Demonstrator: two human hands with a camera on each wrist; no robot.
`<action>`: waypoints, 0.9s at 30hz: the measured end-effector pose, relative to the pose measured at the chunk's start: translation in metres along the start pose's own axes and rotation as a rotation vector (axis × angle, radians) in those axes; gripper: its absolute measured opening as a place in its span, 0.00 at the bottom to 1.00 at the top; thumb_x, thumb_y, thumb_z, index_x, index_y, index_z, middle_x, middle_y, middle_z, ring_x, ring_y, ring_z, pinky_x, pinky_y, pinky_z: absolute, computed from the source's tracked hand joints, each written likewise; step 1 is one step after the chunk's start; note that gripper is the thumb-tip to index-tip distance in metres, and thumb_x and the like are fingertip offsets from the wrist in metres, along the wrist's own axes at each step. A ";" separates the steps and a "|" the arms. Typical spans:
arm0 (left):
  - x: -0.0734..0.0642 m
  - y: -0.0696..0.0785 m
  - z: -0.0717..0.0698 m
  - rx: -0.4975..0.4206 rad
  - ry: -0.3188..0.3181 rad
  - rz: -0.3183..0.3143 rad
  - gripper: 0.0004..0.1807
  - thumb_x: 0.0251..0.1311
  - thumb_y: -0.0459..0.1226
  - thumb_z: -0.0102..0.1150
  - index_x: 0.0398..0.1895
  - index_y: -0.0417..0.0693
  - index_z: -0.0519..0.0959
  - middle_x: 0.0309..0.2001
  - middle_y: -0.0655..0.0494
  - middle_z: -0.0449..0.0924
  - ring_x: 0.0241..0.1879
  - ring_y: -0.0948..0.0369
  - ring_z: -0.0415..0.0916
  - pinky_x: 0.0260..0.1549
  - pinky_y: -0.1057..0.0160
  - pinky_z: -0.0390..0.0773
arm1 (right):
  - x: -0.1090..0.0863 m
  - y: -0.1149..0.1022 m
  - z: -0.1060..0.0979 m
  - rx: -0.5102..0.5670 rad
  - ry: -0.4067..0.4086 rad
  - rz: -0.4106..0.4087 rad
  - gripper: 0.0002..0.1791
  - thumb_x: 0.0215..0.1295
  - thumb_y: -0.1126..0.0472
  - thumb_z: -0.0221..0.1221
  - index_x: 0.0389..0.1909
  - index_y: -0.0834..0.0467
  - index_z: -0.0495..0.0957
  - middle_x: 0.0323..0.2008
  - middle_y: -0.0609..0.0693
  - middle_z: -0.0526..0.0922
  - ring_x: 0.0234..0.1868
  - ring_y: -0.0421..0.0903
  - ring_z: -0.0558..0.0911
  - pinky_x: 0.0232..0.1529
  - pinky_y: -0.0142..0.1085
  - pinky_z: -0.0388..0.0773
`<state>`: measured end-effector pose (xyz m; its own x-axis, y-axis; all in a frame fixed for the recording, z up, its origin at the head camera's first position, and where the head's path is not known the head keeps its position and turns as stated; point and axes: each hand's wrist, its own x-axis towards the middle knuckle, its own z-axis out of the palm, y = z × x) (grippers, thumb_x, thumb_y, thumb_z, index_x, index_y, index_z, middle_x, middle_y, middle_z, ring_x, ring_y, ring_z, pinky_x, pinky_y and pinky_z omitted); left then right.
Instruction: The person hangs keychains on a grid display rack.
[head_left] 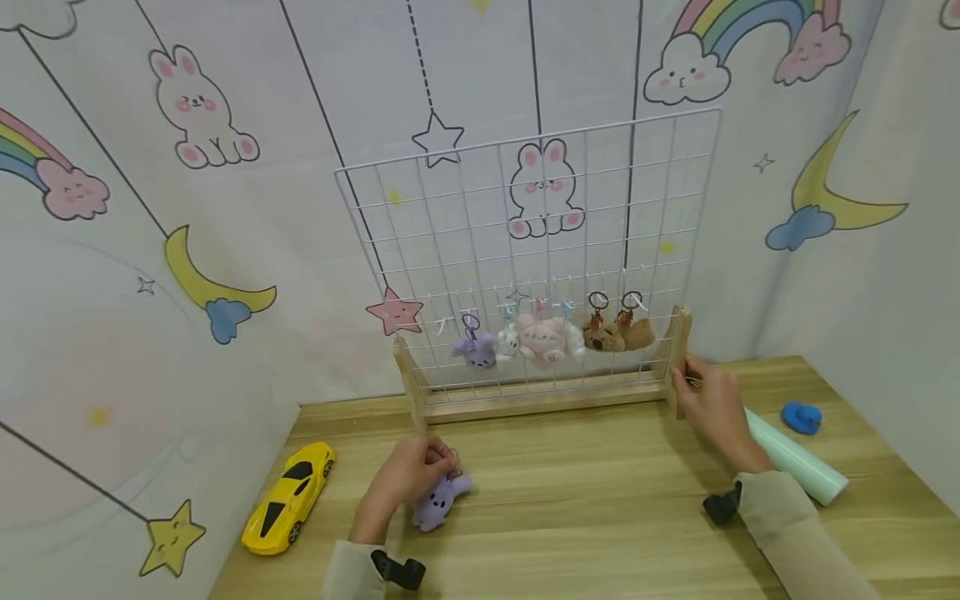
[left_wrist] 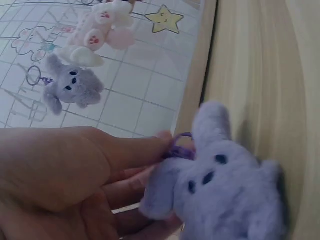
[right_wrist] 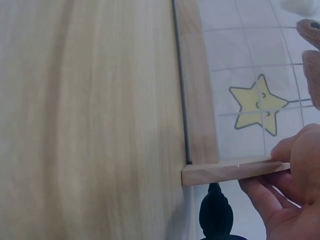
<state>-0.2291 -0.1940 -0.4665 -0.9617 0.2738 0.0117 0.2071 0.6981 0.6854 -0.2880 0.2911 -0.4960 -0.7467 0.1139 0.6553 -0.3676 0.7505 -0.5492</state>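
My left hand (head_left: pixel 405 477) pinches the ring of a purple plush bunny keychain (head_left: pixel 435 505), just above the tabletop near the rack's left foot. In the left wrist view, the plush (left_wrist: pixel 225 192) hangs from a purple loop between thumb and fingers. My right hand (head_left: pixel 718 410) grips the wooden right end support (head_left: pixel 678 333) of a white wire grid rack (head_left: pixel 525 154); in the right wrist view, thumb and fingers lie on either side of that wooden piece (right_wrist: pixel 235 171). On the grid hang another purple plush (head_left: pixel 478 350), a pink plush (head_left: pixel 542 335) and brown plushes (head_left: pixel 604 335).
A yellow toy car (head_left: pixel 289 500) stands at the table's left. To the right lie a mint-green cylinder (head_left: pixel 798 458), partly behind the right forearm, and a small blue toy (head_left: pixel 802 417). A dark object (right_wrist: pixel 216 212) shows beyond the support. Printed curtains surround the wooden table (head_left: pixel 570 500).
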 end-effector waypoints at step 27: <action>0.036 0.073 -0.023 -0.558 0.680 0.297 0.09 0.70 0.40 0.73 0.44 0.44 0.85 0.37 0.46 0.94 0.27 0.67 0.84 0.25 0.73 0.72 | 0.000 -0.001 -0.005 -0.023 -0.017 -0.012 0.08 0.74 0.67 0.65 0.45 0.70 0.87 0.41 0.71 0.91 0.41 0.70 0.91 0.37 0.60 0.86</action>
<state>-0.2527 -0.1486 -0.3990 -0.8179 -0.1797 0.5466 0.5154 0.1936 0.8348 -0.2847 0.2932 -0.4933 -0.7517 0.0941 0.6528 -0.3635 0.7667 -0.5291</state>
